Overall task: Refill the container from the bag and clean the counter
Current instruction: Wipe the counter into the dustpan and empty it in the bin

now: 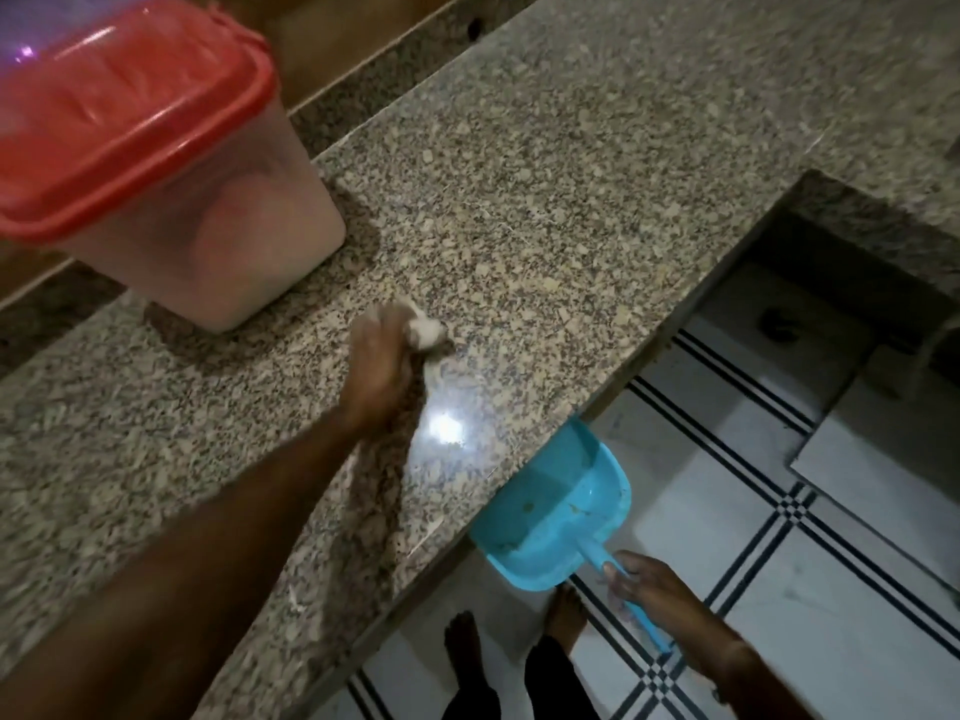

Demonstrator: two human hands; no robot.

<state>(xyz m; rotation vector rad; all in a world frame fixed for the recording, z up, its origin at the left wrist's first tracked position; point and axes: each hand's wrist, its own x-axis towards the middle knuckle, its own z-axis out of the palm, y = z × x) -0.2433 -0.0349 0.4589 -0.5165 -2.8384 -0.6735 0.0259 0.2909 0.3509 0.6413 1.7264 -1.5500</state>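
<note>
A translucent container (244,241) with a red lid (130,122) shut on it stands at the back left of the granite counter (571,174). My left hand (382,366) rests on the counter in front of it, closed on a small white cloth (428,332). My right hand (654,589) grips the handle of a blue dustpan (556,511), held just below the counter's front edge. A few crumbs lie inside the dustpan. No bag is in view.
The counter's front edge runs diagonally from lower left to upper right, with a recessed notch (857,241) at the right. Below is white tiled floor (831,563) with black stripes, and bare feet (519,626) stand on it. A wooden wall panel (337,44) backs the counter.
</note>
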